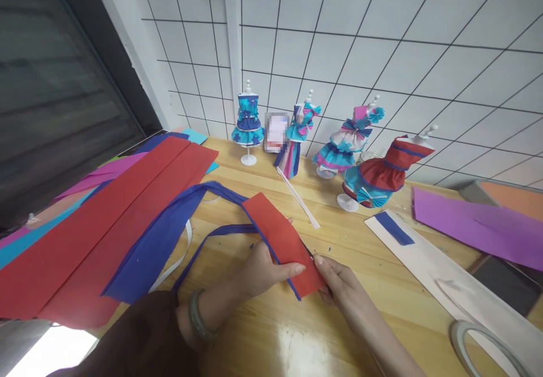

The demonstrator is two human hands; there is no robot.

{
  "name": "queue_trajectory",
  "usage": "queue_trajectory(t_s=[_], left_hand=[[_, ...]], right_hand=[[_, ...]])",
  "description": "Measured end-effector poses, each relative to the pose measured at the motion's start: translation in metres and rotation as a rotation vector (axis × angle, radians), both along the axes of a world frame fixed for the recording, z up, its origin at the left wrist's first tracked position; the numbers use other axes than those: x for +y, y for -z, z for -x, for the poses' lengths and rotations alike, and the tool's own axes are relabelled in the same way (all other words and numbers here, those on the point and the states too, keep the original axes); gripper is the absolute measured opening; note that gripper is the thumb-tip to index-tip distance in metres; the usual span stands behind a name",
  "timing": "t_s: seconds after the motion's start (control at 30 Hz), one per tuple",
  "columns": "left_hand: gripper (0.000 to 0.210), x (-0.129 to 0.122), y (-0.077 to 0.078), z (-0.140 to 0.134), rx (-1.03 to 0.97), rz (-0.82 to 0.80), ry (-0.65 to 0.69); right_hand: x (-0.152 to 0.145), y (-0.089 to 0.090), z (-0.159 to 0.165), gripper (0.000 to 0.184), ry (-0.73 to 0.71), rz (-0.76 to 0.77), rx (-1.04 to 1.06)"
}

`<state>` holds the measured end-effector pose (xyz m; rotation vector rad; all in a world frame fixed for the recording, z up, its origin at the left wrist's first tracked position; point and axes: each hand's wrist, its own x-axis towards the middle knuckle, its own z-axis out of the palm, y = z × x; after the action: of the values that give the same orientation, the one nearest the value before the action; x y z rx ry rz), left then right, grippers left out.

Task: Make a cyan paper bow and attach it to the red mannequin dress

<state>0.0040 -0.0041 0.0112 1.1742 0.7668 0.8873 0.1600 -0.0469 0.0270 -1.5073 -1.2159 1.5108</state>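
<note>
My left hand (265, 275) is closed on a red strip (280, 227), its thumb lying across the face and its fingers underneath. Dark blue trim runs down the strip's left edge. At the opposite edge my right hand (339, 284) is closed around what look like small scissors; only a thin dark blade (307, 248) shows against the red, and the handles are mostly hidden by the fingers. From behind the red strip a long blue piece (148, 247) trails to the left, and a narrow blue band (224, 230) curves away under my left wrist.
Large red sheets (106, 219) lie at the left over coloured ones. Several dressed mini mannequins (248, 122) stand along the tiled wall. A white ribbon (299, 199) lies before them. On the right are a purple sheet (475, 224), a pale sheet (428, 269) and a tape roll (460, 340).
</note>
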Motion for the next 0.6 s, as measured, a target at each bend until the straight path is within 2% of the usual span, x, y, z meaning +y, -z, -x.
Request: queue_trajectory(t_s=[0.17,0.33,0.6], left_hand=[[0.024,0.003,0.001,-0.001,-0.092,0.08,-0.084],[0.021,0.009,0.01,-0.006,-0.188,0.121,-0.215],[0.014,0.005,0.007,-0.003,-0.089,0.044,-0.156]], right_hand=[[-0.002,-0.002,0.001,0.041,0.002,-0.015,-0.008],[-0.004,-0.004,0.004,0.04,0.013,-0.008,0.042],[-0.004,-0.004,0.004,0.039,0.042,-0.002,0.061]])
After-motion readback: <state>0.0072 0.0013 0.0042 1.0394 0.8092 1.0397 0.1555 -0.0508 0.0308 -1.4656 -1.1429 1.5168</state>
